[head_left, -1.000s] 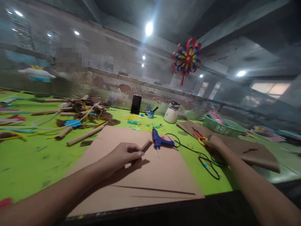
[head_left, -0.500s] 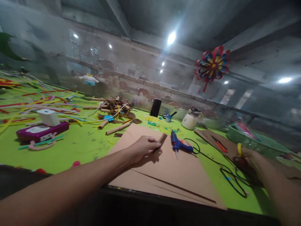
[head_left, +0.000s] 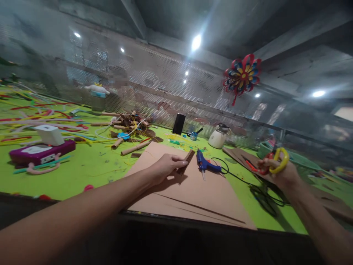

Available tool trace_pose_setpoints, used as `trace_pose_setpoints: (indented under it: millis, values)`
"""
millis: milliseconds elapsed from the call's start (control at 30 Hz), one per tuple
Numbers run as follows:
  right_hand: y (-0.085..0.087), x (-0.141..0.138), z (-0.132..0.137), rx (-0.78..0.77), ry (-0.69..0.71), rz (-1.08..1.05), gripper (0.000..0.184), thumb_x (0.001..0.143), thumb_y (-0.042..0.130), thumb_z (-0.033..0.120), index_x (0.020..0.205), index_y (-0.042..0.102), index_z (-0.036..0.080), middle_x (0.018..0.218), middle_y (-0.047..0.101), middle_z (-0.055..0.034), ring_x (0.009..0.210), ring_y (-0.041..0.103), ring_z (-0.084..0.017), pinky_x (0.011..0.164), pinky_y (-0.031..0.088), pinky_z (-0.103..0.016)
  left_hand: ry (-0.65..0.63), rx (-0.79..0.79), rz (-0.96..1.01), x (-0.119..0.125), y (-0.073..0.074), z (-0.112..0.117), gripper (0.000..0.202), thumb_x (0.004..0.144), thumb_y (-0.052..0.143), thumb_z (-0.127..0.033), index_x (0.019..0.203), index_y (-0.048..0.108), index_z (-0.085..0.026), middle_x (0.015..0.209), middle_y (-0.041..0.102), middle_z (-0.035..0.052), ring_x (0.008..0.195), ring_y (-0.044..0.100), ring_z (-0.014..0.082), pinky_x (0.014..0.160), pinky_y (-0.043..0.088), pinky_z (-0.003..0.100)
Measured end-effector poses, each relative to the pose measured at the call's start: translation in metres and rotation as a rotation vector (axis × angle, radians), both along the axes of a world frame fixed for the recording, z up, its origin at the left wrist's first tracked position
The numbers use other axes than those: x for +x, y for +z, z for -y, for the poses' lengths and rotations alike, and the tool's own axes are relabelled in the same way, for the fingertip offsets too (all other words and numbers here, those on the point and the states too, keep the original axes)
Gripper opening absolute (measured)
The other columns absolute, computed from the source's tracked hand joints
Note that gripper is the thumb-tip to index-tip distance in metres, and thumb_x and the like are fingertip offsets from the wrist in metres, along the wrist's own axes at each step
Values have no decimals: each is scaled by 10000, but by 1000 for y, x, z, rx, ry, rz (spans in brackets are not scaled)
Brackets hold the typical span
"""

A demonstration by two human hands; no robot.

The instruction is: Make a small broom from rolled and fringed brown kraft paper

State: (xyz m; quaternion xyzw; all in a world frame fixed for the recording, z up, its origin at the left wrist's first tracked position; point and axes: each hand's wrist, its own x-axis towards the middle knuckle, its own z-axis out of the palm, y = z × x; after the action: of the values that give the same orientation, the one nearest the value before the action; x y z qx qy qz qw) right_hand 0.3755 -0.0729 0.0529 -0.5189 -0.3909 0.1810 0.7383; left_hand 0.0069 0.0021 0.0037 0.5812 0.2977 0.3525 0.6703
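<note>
Held a small bundle of thin, dark brown strips [head_left: 189, 160] pinched between the thumb and fingers of the left hand [head_left: 167, 167], tilted up over a flat, tan rectangular sheet [head_left: 209, 197]. Gripped a pair of scissors with yellow looped handles [head_left: 285, 160] in the curled fingers of the right hand [head_left: 286, 176], off to the right above a large sheet of dark brown paper [head_left: 238, 156]. Could not make out the blades in the blur. Saw a red-handled tool with a dark tip [head_left: 253, 166] close by those fingers; could not tell whether touching.

Found a blue plastic glue gun [head_left: 206, 164] lying just right of the bundle, in the way between the two hands. Traced a black cord [head_left: 239, 177] across the lime-green tabletop [head_left: 82, 165] into loose loops below the right hand. Noted one long, thin brown strip [head_left: 226, 216] lying along the near part of the tan sheet.

Saw, farther back, an upright black slab [head_left: 179, 124], a small blue pot [head_left: 193, 136] and a rounded white jug with a dark lid [head_left: 217, 140], all before a perforated grey screen [head_left: 165, 81]. Spotted a pale green plastic basket [head_left: 302, 161] partly hidden behind the right hand. Noticed a tangled heap of brown tubes [head_left: 134, 123] beyond the left hand, plus a purple box [head_left: 64, 148] carrying a white block [head_left: 49, 135] at far left.
</note>
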Motion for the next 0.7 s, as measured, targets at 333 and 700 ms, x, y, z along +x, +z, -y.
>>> trace_pose_setpoints:
  millis: [333, 700]
  values:
    - [-6, -187, 8, -201, 288, 353, 368, 620, 685, 350, 888, 491, 190, 511, 529, 49, 406, 510, -118, 375, 412, -219, 14, 218, -67, -5, 12, 22, 198, 683, 634, -289, 765, 644, -110, 649, 589, 42, 577, 517, 115, 523, 380, 233]
    - [-32, -217, -12, -44, 275, 361, 429, 637, 683, 345, 958, 446, 189, 668, 546, 38, 496, 551, -114, 474, 478, -248, -36, 416, -49, -4, 10, 18, 247, 674, 661, -332, 778, 684, -108, 737, 628, 59, 668, 537, 132, 608, 392, 241]
